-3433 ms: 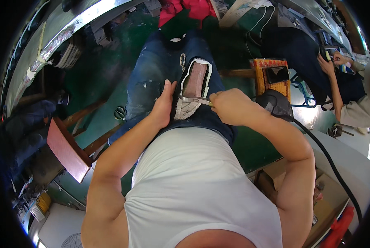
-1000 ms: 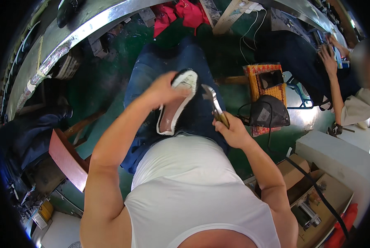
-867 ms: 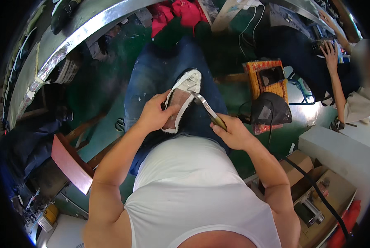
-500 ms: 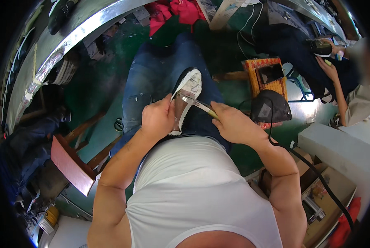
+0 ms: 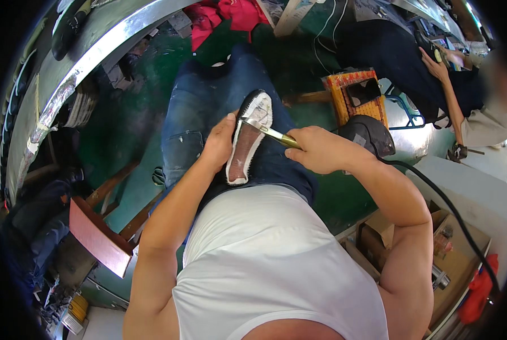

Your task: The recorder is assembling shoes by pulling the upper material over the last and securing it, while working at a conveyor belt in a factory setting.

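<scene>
A shoe rests bottom up across my thighs, toe pointing away from me. Its underside has a brown middle, a whitish forepart and a rough white border; the dark upper shows round the toe. My left hand is closed on the shoe's left side, thumb along the edge and the other fingers mostly hidden beneath. In my right hand is a hand tool with a shiny metal head and a yellowish handle. The head lies across the underside just behind the forepart; its jaw or face is too small to make out.
On the right stand an orange woven-topped seat with a phone on it, and a dark rounded object. Beyond, a co-worker's hand holds a shoe. A metal-edged bench curves along the left, above a wooden stool.
My left hand has shifted outward along the shoe's side. The tool's head has moved slightly up and left and lies flatter. My right hand has drawn outward a little.
</scene>
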Available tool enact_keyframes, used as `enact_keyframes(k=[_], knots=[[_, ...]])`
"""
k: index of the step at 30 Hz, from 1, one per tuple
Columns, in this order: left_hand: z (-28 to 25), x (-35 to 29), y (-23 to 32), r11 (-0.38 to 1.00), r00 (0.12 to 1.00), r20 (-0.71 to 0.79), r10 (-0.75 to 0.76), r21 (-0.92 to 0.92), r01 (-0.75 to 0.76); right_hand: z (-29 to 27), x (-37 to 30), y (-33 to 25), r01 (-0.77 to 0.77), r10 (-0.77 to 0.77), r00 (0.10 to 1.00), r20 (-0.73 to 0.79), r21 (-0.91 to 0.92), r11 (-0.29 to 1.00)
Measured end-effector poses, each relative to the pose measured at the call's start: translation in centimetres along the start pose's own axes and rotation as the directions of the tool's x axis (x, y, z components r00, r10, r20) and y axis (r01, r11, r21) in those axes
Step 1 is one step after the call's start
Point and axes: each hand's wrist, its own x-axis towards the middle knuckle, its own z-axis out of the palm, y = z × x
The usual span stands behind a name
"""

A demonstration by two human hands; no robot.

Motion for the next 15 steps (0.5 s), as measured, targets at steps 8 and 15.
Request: enact_keyframes(k=[8,15], knots=[[0.1,-2.5,-0.2,0.992,0.990,-0.062,-0.125,-0.028,0.124,-1.7,2.7,-2.4,-0.052,0.094,0.968,0.232,-0.180,0.982],[-2.0,-3.0,-1.7,0.903,0.993,0.056,-0.101,-0.415,0.115,3.7,4.8,-0.6,0.103,-0.102,0.991,-0.082,0.005,0.995]])
